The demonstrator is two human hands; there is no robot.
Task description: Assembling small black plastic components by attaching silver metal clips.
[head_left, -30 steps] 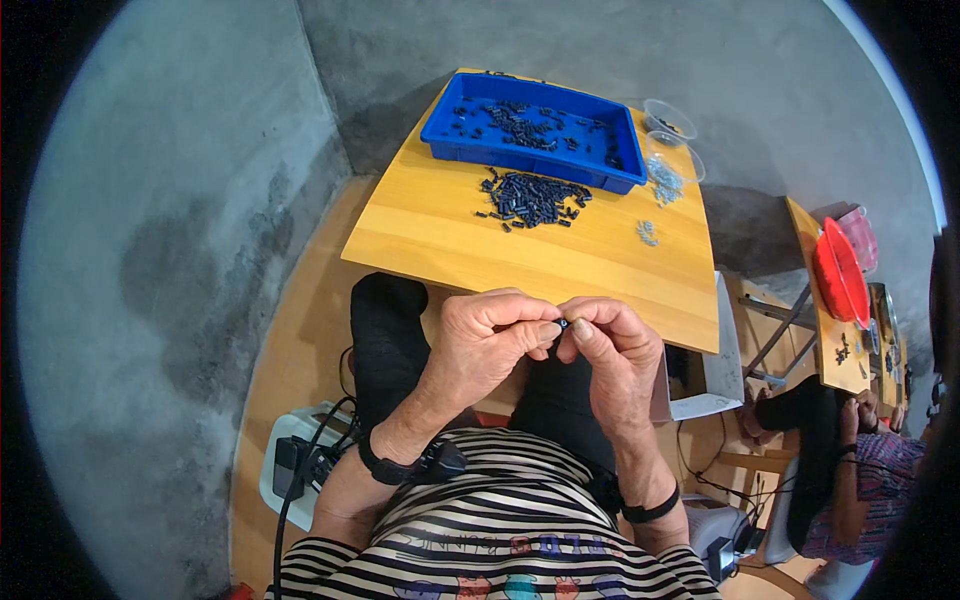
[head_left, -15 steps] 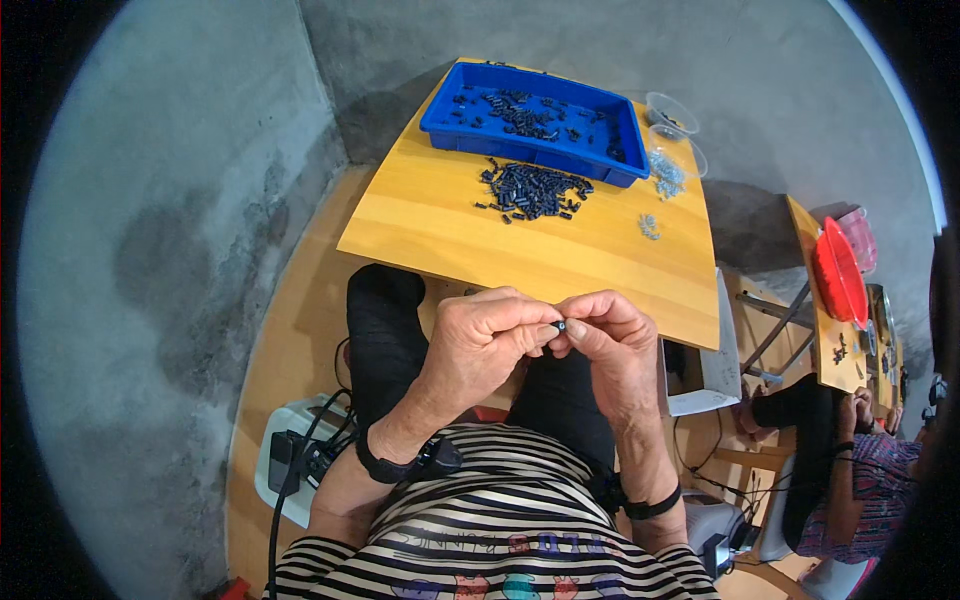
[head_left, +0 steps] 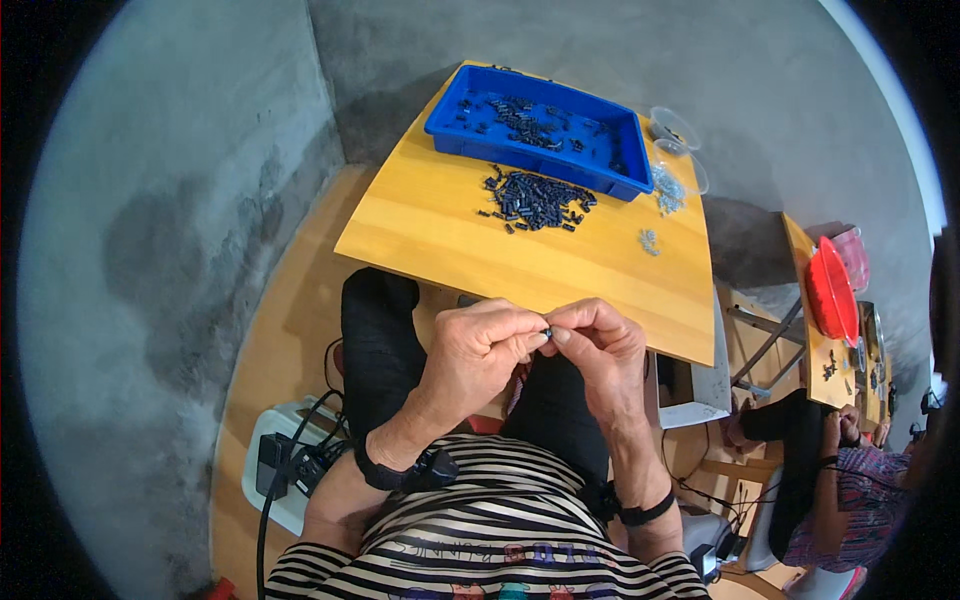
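Observation:
Above my lap, just short of the table's near edge, my left hand and my right hand meet fingertip to fingertip. Between them is a small black part, pinched by thumb and forefinger on both sides; most of it is hidden by the fingers. On the yellow wooden table lies a heap of small black cylindrical parts. Behind it stands a blue tray with more black parts scattered inside. To the right sit a small cluster of clear pieces and a larger clear pile.
Clear plastic bowls stand at the table's back right corner. Below the right edge is an open white box. Farther right, another person sits at a second table with a red basket. Cables and a white bin are at my left.
My hands have shifted slightly left and drawn closer together around the small black part. The whole view has also moved a little.

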